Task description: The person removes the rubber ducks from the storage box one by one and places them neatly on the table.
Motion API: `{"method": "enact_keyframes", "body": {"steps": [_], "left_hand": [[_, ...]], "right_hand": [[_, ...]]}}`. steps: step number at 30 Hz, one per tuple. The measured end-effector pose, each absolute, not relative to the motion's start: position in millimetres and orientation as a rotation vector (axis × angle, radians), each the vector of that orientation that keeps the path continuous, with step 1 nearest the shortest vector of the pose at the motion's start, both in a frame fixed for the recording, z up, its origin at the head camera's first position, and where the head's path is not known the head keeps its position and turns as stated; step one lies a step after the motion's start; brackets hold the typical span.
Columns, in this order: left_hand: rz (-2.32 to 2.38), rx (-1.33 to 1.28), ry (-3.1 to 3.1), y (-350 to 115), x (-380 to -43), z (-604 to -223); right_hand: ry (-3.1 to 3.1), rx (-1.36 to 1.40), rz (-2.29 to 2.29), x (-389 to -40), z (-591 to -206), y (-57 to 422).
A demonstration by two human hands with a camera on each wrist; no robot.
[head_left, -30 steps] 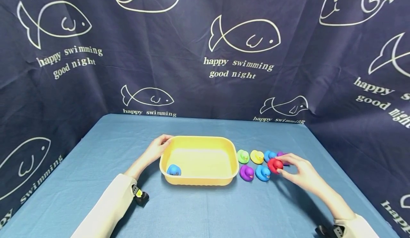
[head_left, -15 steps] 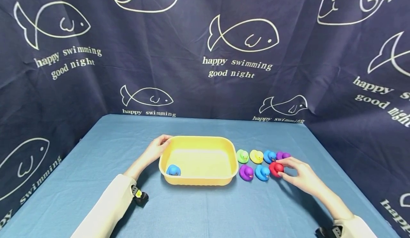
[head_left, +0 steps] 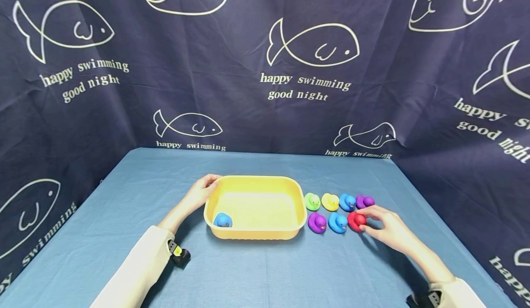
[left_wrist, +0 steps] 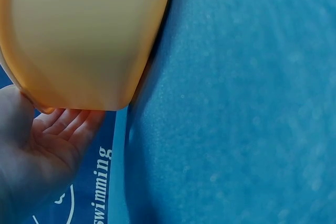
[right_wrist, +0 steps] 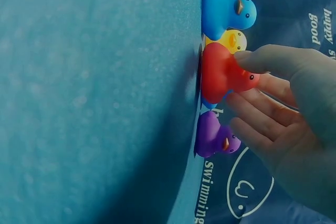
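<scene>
A yellow plastic tub [head_left: 256, 234] sits mid-table, with a blue rubber duck [head_left: 223, 220] inside its near left corner. My left hand [head_left: 201, 190] holds the tub's far left corner; in the left wrist view, the thumb is at the rim and the fingers pass behind the wall. To the tub's right, my right hand [head_left: 391, 227] pinches a red rubber duck [right_wrist: 220, 74] between thumb and fingers. This duck stands on the cloth at the right end of the near row, beside a blue duck [head_left: 337, 223] and a purple duck [head_left: 317, 223].
Behind the near row stand a green duck [head_left: 312, 201], a yellow duck [head_left: 330, 202], another blue duck [head_left: 347, 202] and another purple duck [head_left: 365, 201]. The green duck is close to the tub's right wall. A dark fish-print curtain [head_left: 240, 78] surrounds the blue tablecloth [head_left: 248, 276].
My right hand has lowered the red duck toward me, from in front of the back row to the near row's right end. My left hand stays at the tub.
</scene>
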State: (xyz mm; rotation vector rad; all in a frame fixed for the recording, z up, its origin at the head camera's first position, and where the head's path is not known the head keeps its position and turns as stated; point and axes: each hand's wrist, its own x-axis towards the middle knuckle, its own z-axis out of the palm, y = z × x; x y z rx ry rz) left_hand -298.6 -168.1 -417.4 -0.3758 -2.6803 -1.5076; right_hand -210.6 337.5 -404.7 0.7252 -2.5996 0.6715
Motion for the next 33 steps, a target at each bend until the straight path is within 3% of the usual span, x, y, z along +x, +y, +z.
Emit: {"method": "enact_keyframes", "body": {"steps": [33], "left_hand": [[-1.517, -0.369, -2.676, -168, -297, -416]], "right_hand": [[-2.618, 0.703, 0.644, -213, -387, 332]]}}
